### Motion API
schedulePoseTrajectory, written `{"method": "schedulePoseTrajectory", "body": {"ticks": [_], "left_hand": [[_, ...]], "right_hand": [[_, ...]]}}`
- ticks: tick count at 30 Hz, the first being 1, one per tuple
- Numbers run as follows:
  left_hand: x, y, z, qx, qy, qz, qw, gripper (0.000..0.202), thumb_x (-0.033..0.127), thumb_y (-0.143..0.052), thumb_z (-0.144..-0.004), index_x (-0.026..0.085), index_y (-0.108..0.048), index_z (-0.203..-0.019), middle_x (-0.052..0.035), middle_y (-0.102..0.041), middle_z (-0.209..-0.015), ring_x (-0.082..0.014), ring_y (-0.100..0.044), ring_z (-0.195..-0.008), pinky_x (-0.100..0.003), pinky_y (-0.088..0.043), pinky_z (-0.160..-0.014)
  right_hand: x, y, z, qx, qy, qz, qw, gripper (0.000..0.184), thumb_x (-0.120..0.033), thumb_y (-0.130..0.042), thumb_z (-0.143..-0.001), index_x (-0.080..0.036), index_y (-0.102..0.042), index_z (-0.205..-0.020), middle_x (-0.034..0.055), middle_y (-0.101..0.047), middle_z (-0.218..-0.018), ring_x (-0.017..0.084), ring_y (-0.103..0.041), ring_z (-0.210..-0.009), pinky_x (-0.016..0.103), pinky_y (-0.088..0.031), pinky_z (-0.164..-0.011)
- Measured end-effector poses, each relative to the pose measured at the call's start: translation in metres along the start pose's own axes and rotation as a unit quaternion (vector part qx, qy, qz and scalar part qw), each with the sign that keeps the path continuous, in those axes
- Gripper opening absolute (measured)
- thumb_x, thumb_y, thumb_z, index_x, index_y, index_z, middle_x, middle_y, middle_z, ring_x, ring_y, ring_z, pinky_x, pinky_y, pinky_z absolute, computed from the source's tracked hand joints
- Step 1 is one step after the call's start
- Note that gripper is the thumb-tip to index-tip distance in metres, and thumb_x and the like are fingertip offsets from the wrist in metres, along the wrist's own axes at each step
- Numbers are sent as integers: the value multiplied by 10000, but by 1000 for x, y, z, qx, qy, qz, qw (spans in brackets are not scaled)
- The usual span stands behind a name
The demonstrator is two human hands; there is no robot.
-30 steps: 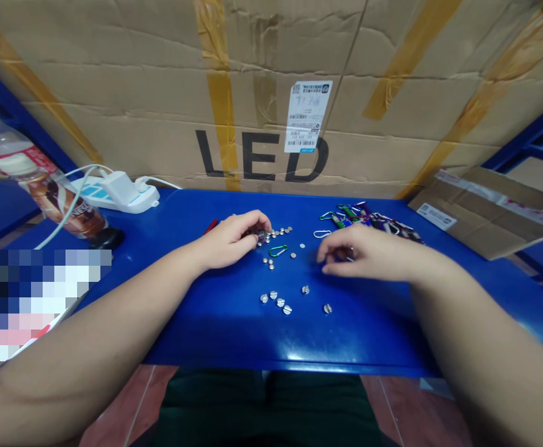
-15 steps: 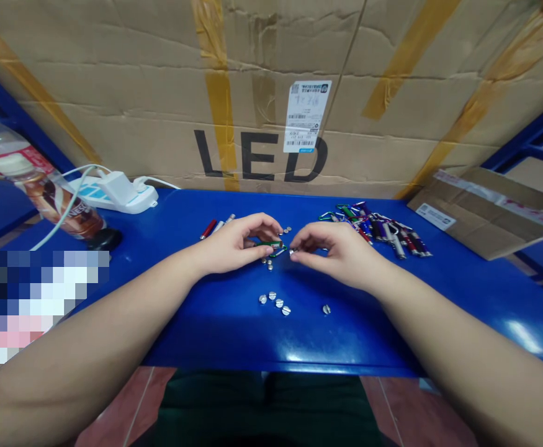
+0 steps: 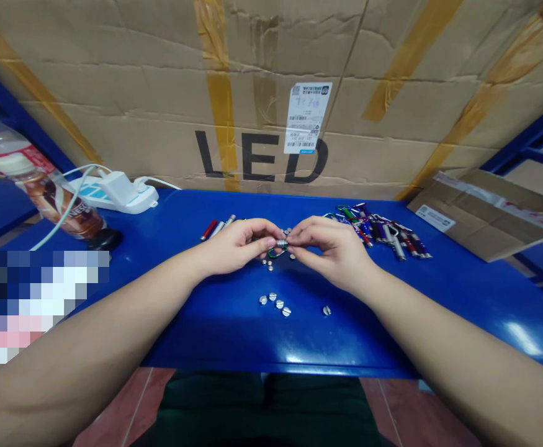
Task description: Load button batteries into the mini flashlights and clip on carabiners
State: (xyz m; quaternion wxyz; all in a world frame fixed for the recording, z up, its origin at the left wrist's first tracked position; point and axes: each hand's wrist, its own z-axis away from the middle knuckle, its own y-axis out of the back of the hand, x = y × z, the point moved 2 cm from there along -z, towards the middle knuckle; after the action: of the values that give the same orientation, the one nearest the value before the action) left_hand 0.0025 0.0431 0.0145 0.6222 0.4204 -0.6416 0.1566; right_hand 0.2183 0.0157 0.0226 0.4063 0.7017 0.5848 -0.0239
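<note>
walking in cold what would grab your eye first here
The huge cardboard box printed with black LED lettering fills the back, behind the bright blue table. At the table's middle, the left hand and right hand meet, pinching a small silver cylinder. To their right lies a colourful heap of carabiner mini flashlights.

A short silver cylinder is held up above the blue desk, with a green carabiner clip just beneath it. Five slotted silver discs lie flat nearby.
</note>
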Motion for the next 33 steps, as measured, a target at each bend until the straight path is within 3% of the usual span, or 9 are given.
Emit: {"method": "schedulePoseTrajectory", "body": {"ticks": [5,9,11,13,16,18,24,29,33], "left_hand": [[-2,-4,-2,3,49,62,997,379,479,-711,-920,129,-654,-1055,-58,-732,-872,-96,-572,-638,-243,-490,-625],[0,-6,-1,25,55,75,995,411,505,-745,-891,126,-654,-1024,-72,-748,-885,-98,-585,-635,-243,-480,-613],[2,-7,-1,39,32,55,997,394,481,-748,-897,121,-666,-1033,-92,-762,-925,-128,-647,-711,-257,-507,-656],[3,-7,0,49,0,15,999,348,447,-734,-915,120,-686,-1024,-107,-773,-968,-172,-703,-830,-288,-539,-741],[4,-6,2,66,-45,-63,995,276,398,-692,-948,133,-712,-1024,-108,-784,-1025,-213,-730,-948,-324,-551,-838],[6,-6,2,77,-66,-112,989,253,375,-666,-965,143,-722,-1046,-100,-787,-1037,-217,-735,-955,-326,-553,-849],[11,-6,2,101,-93,-168,976,219,334,-663,-968,156,-723,-1081,-82,-787,-1047,-206,-739,-959,-321,-566,-886],[9,-5,2,87,-75,-154,981,304,388,-683,-955,162,-705,-1157,-90,-782,-1095,-215,-742,-994,-330,-582,-902],[6,-2,0,79,-57,-157,983,331,437,-689,-945,166,-729,-1131,-85,-792,-1070,-220,-742,-983,-330,-578,-894]], "right_hand": [[-3,1,-1,-14,67,61,996,95,-168,-685,-944,-205,-727,-867,79,-734,-960,182,-731,-868,326,-607,-799],[-2,2,-1,-4,60,62,996,91,-196,-695,-944,-218,-744,-871,73,-747,-942,188,-736,-852,337,-610,-793],[0,1,-1,3,7,17,1000,61,-227,-742,-914,-214,-752,-856,69,-757,-906,197,-744,-836,344,-613,-783],[4,-1,-1,-1,-88,-63,994,108,-293,-795,-873,-206,-746,-833,65,-763,-874,207,-751,-809,351,-619,-755],[9,-6,0,-21,-245,-215,945,273,-416,-865,-792,-197,-702,-801,48,-762,-814,207,-756,-749,364,-633,-732],[11,-9,0,-26,-307,-291,906,360,-451,-908,-730,-195,-665,-797,30,-756,-774,197,-756,-715,370,-643,-736],[11,-9,-1,-4,-367,-384,847,449,-452,-955,-670,-176,-673,-885,14,-756,-759,151,-749,-687,317,-664,-715],[6,-7,-1,-68,-407,-362,836,476,-540,-924,-689,-141,-690,-806,35,-742,-714,139,-726,-614,277,-648,-627],[2,-6,-2,-94,-400,-344,844,509,-592,-897,-698,-143,-680,-802,27,-727,-717,135,-711,-596,271,-624,-596]]}}
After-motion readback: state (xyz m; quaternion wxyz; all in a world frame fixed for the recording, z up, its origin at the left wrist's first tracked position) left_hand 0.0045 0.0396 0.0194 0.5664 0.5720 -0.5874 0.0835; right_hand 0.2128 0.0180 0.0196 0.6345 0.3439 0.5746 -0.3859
